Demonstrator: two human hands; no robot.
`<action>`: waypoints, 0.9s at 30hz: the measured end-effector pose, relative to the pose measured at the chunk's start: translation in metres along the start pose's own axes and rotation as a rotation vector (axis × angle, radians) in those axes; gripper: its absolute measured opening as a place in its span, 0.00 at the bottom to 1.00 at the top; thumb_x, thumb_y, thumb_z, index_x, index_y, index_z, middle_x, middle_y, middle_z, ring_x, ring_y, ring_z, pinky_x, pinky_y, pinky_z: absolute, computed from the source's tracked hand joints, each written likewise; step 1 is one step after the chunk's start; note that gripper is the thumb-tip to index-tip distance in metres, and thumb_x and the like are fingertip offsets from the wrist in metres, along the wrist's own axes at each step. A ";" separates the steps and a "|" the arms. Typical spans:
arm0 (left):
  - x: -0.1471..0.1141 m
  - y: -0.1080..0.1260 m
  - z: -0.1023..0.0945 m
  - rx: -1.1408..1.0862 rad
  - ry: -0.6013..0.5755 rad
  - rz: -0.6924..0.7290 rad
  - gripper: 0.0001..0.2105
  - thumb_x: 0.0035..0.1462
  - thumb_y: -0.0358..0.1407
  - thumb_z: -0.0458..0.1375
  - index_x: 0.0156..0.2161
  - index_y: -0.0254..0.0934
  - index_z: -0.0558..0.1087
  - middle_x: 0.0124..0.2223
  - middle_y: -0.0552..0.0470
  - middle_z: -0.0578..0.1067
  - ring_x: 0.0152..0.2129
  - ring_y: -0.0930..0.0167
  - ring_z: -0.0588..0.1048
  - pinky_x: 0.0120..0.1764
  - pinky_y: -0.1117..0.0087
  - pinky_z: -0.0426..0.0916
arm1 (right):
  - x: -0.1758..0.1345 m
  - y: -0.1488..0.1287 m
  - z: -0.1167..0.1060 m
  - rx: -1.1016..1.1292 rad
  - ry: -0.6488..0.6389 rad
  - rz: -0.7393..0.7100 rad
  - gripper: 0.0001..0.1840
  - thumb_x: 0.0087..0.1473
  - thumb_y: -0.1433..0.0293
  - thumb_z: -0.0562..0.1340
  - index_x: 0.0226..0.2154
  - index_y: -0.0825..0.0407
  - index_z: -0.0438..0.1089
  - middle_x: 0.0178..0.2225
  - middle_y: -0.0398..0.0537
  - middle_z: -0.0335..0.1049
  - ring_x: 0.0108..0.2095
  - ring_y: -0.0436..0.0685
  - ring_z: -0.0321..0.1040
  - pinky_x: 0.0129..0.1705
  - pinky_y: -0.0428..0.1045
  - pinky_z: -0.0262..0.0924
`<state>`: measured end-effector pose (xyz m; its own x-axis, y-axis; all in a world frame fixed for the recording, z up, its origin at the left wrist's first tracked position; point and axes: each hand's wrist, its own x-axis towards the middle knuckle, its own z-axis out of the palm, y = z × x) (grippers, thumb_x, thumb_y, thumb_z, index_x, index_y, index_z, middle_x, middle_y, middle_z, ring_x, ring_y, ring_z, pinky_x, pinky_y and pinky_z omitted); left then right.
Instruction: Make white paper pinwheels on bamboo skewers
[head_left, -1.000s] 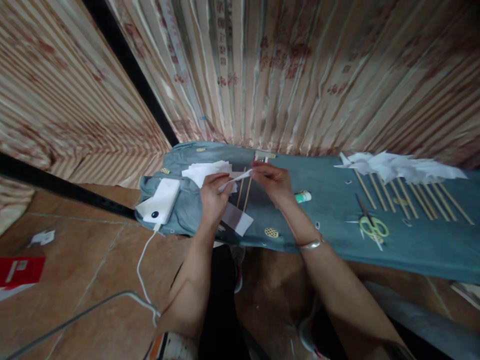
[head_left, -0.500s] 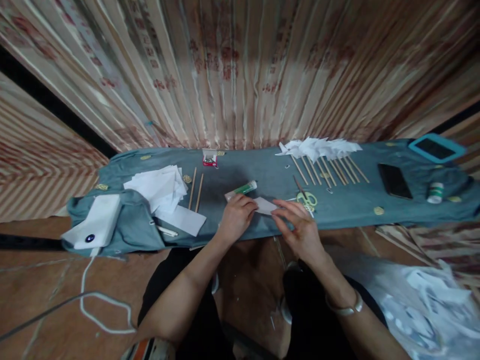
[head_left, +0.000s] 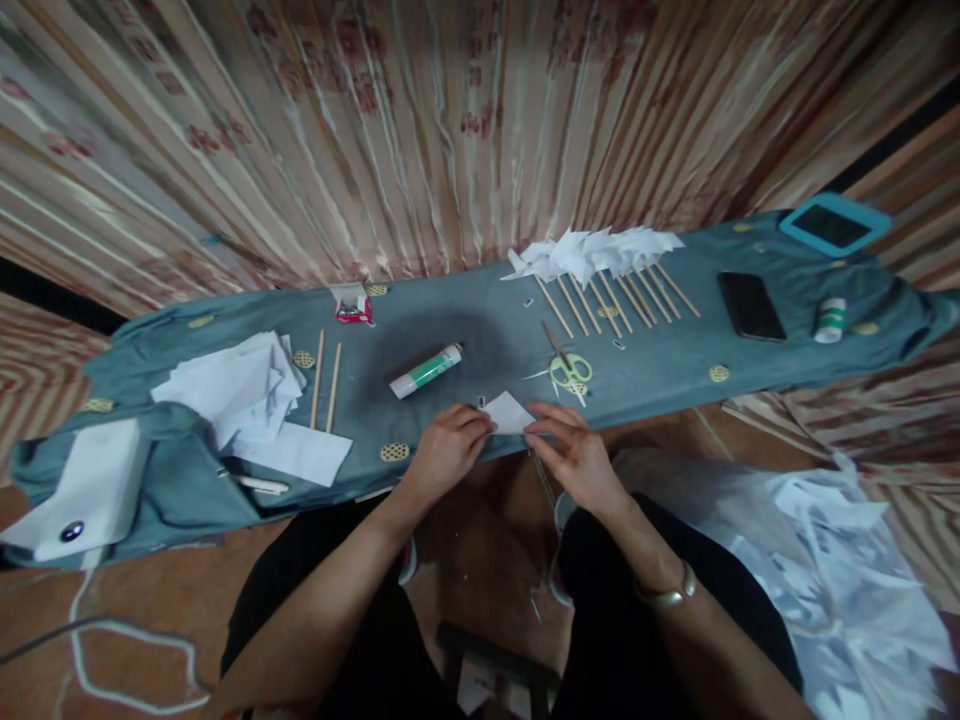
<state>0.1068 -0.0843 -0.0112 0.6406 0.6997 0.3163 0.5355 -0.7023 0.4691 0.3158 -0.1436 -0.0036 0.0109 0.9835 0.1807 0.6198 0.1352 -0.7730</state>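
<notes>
1. Nearest us, both forearms reach forward and slope inward, knuckles up. Our left hand (head_left: 450, 442) has its fingers bunched narrowly, pinching one corner; our right hand (head_left: 574, 455) takes the opposite corner at its fingertips, its fingers looser.
2. Between them, at the near edge of the cloth-covered surface (head_left: 487, 310), we hold a square of white paper (head_left: 508, 413). We judge this piece unfinished: it has no stick on it, and we cannot tell whether it is creased.
3. Just beyond, the green-handled scissors (head_left: 570, 370) and the glue stick (head_left: 426, 370) lie untouched.
4. To the left, we see work apparently left over: a pile of white sheets (head_left: 217, 385) and, beside it, two bare wooden sticks (head_left: 326, 385).
5. Farther back stands a small red box (head_left: 352, 308), open.
6. Farthest, to the right, we count as done the row of paper pinwheels (head_left: 600, 253), overlapping, their sticks pointing toward us.
</notes>
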 end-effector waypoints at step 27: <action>0.002 -0.003 -0.010 -0.003 0.004 -0.109 0.11 0.64 0.35 0.52 0.43 0.36 0.75 0.37 0.49 0.79 0.35 0.67 0.73 0.39 0.64 0.66 | 0.021 0.010 0.004 -0.017 0.072 -0.002 0.07 0.53 0.65 0.63 0.30 0.47 0.77 0.48 0.50 0.74 0.50 0.63 0.69 0.54 0.61 0.61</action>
<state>0.1012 -0.0790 -0.0041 0.5764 0.7724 0.2667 0.6003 -0.6216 0.5033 0.3190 -0.1209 -0.0095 0.0656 0.9719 0.2259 0.6329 0.1345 -0.7625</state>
